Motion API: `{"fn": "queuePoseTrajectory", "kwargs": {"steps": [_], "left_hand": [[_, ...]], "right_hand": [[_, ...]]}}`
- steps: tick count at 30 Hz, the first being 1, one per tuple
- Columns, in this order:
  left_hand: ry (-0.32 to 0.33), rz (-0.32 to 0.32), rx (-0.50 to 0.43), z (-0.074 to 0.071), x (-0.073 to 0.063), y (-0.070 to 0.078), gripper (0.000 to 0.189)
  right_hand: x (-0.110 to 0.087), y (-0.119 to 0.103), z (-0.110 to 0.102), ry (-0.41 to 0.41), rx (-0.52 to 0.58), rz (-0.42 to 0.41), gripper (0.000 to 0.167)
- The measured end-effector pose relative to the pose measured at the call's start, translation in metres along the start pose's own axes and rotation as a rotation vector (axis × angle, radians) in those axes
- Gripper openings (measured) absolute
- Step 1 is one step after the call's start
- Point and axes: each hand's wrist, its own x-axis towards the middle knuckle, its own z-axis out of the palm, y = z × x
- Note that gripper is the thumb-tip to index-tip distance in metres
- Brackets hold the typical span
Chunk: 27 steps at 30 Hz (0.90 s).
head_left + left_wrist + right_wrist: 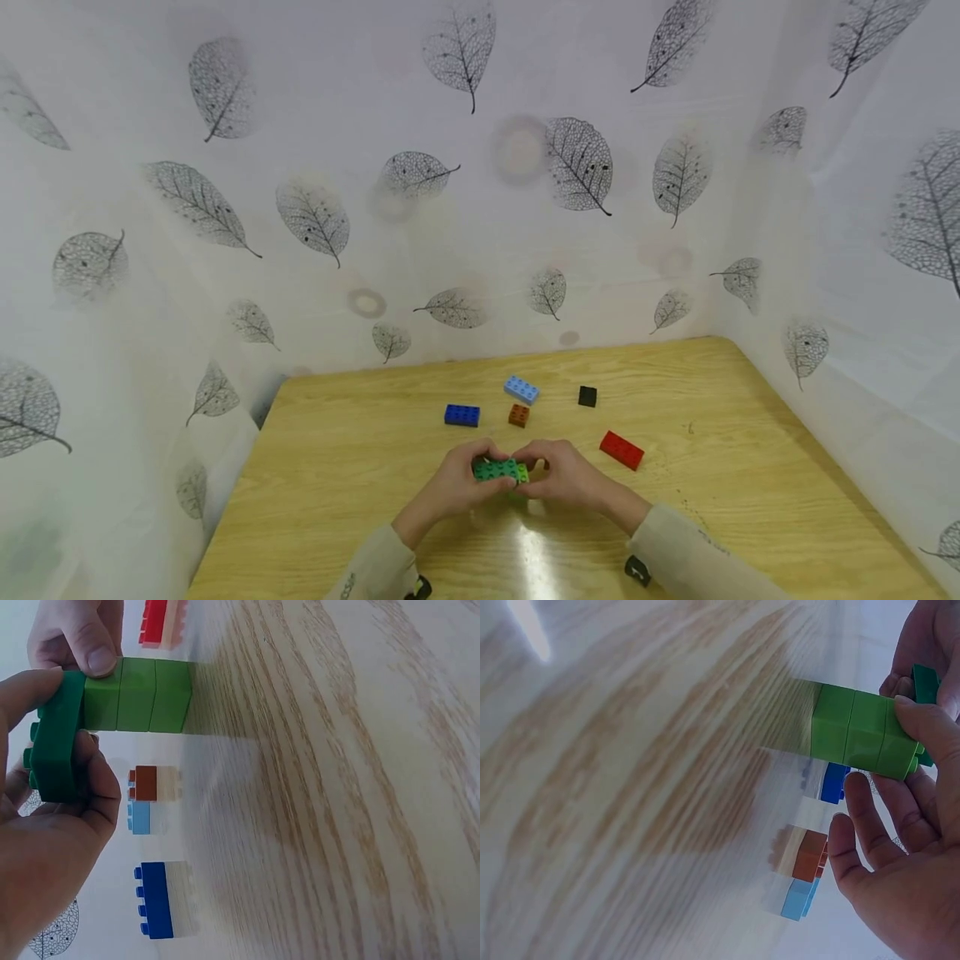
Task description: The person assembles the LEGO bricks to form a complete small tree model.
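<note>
My left hand [459,482] grips a dark green brick [58,739] with several studs, thumb on one side and curled fingers on the other. A stack of three light green bricks [137,695] stands upright on the table. The dark green brick lies at its top, partly over it, with some light green studs [522,472] still showing. My right hand [562,477] pinches the stack's upper part between thumb [922,724] and a forefinger. Its other fingers are spread loosely. How firmly the dark green brick sits on the studs cannot be told.
Beyond the hands lie a dark blue brick [462,415], a small brown-orange brick [519,415], a light blue brick [521,389] and a small black brick [587,396]. A red brick [622,450] lies to the right. Leaf-patterned curtains [465,200] surround the wooden table [337,467].
</note>
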Motion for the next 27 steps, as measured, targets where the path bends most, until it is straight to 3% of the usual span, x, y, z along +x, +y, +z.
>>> {"fn": "queuePoseTrajectory", "kwargs": {"steps": [7, 15, 19, 27], "left_hand": [[0.004, 0.037, 0.033, 0.0, 0.0, 0.0, 0.029], [0.005, 0.021, 0.056, 0.0, 0.0, 0.0, 0.031], [0.003, 0.013, 0.053, -0.001, 0.0, -0.001, 0.03], [-0.004, 0.017, 0.048, -0.001, 0.001, -0.001, 0.03]], "right_hand": [[0.0, -0.001, 0.0, -0.003, -0.001, -0.004, 0.033], [-0.011, -0.005, -0.012, 0.021, -0.053, 0.029, 0.045], [-0.022, -0.001, -0.026, 0.09, -0.049, 0.087, 0.049], [-0.042, 0.016, -0.047, 0.283, -0.153, 0.102, 0.044]]}}
